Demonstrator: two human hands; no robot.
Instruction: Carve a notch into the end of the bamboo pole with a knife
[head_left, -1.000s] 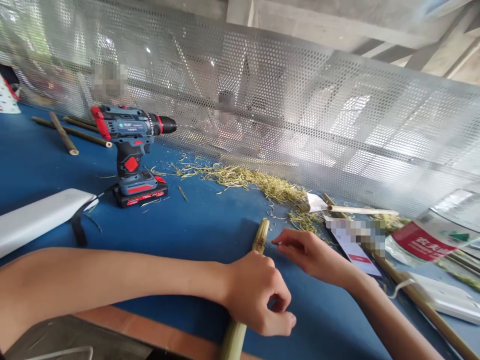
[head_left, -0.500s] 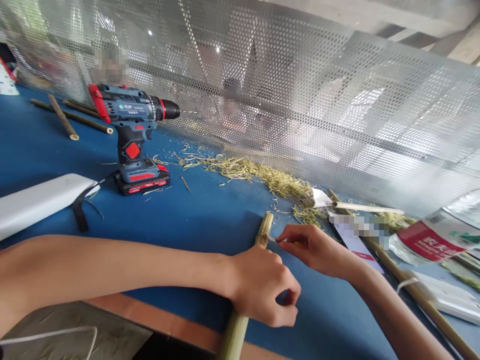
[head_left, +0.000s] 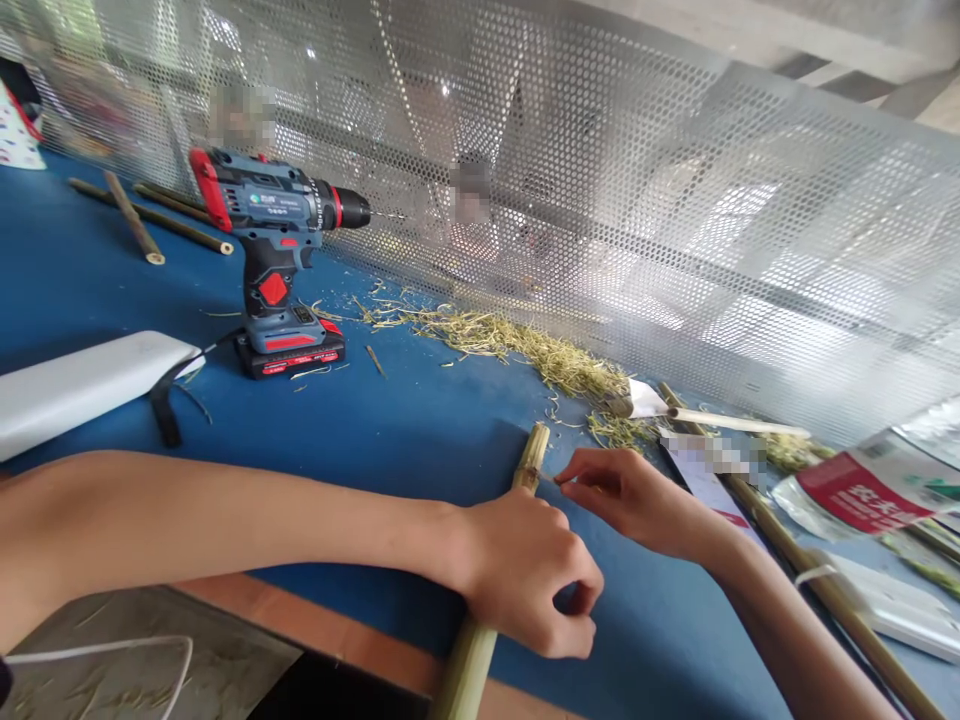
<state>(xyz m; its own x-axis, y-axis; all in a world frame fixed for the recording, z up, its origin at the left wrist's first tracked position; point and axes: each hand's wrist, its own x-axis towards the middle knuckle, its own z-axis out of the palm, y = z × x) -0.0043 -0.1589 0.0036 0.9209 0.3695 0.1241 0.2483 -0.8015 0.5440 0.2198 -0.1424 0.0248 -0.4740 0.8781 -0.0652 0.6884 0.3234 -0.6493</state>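
A pale green, ribbed plant stalk (head_left: 466,672) slants across the table's front edge, its far tip beyond my knuckles. Over it lies my left hand (head_left: 534,575), fingers curled and pressing it down; the hand covers the middle of the stalk. Near the far end, a dark ring or joint (head_left: 531,472) marks the stalk. Just right of that mark, my right hand (head_left: 611,495) is closed in a pinch. A thin pale sliver (head_left: 550,478) shows between its fingertips and the stalk; its kind is too small to tell.
A cordless drill (head_left: 277,265) stands upright on the blue table (head_left: 420,430), near a white case-like object (head_left: 97,385). Shavings (head_left: 517,345) lie along the perforated metal screen (head_left: 585,200). Rightward are a long stalk (head_left: 795,560), a plastic bottle (head_left: 862,490) and a white device (head_left: 892,600).
The view has shifted slightly, so the drill appears a little higher and farther right. Both hands keep nearly the same pose at the stalk.
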